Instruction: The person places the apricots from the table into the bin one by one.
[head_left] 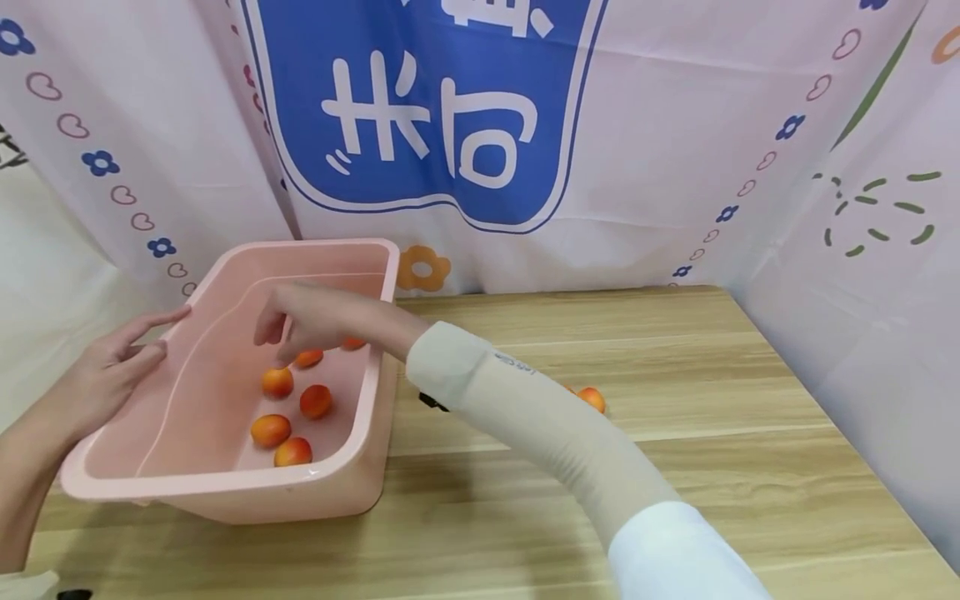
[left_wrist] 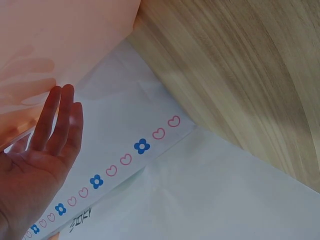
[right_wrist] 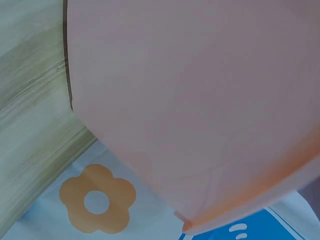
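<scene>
A deep pink plastic tub (head_left: 352, 492) stands on the left of the table, with several orange-red apricots (head_left: 271, 431) along the right part of its floor. My left hand (head_left: 112, 375) holds its left rim; the thumb lies at the rim, and in the left wrist view straight fingers (left_wrist: 60, 120) lie along the outer wall. My right hand (head_left: 307, 317) reaches over the right rim into the tub, fingers bent downward above the apricots, with no fruit showing between thumb and fingers. The right wrist view shows the tub's outer wall (right_wrist: 190, 100); the hand is hidden there.
On the wooden table (head_left: 712, 400), more apricots (head_left: 591, 398) lie right of the tub, partly hidden behind my right sleeve (head_left: 540, 417). A printed cloth (head_left: 630, 167) hangs behind the table and along its sides. A small black thing (head_left: 432, 402) shows beside the sleeve.
</scene>
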